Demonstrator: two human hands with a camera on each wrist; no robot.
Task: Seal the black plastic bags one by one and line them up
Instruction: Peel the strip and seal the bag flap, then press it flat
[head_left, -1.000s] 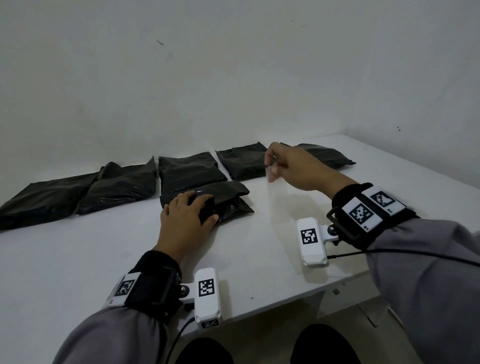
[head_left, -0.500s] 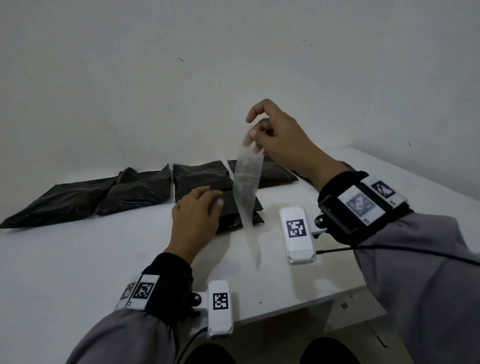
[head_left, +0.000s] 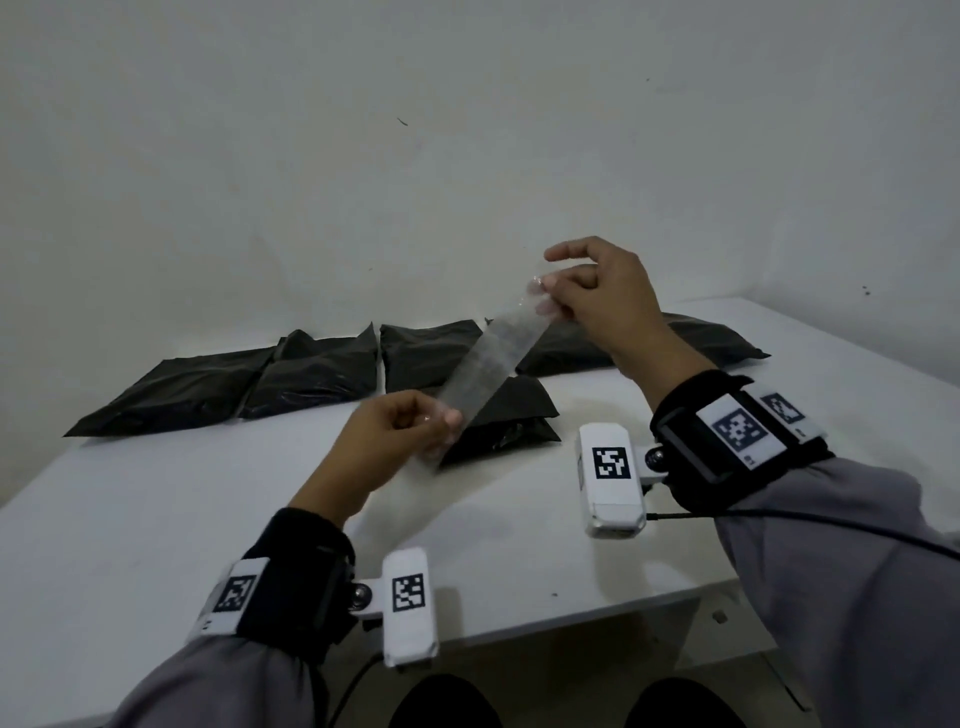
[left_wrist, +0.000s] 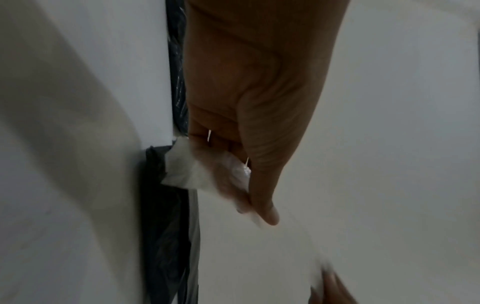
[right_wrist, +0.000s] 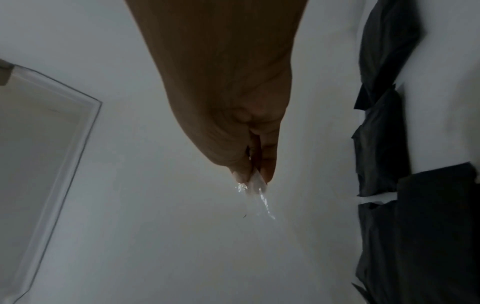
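A plain white wall (head_left: 363, 156) meets another at a corner behind the white table (head_left: 156, 519). Black bags (head_left: 317, 369) lie in a row along the table's far edge; one folded bag (head_left: 514, 415) sits nearer. Above it, the left hand (head_left: 395, 441) and right hand (head_left: 597, 296) each pinch an end of a clear strip (head_left: 488, 364), both clear of the table.

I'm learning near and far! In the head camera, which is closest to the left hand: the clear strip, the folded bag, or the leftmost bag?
From the left hand:
1. Clear strip, pinched in its fingers.
2. Folded bag, just right of it on the table.
3. Leftmost bag, at the back left.
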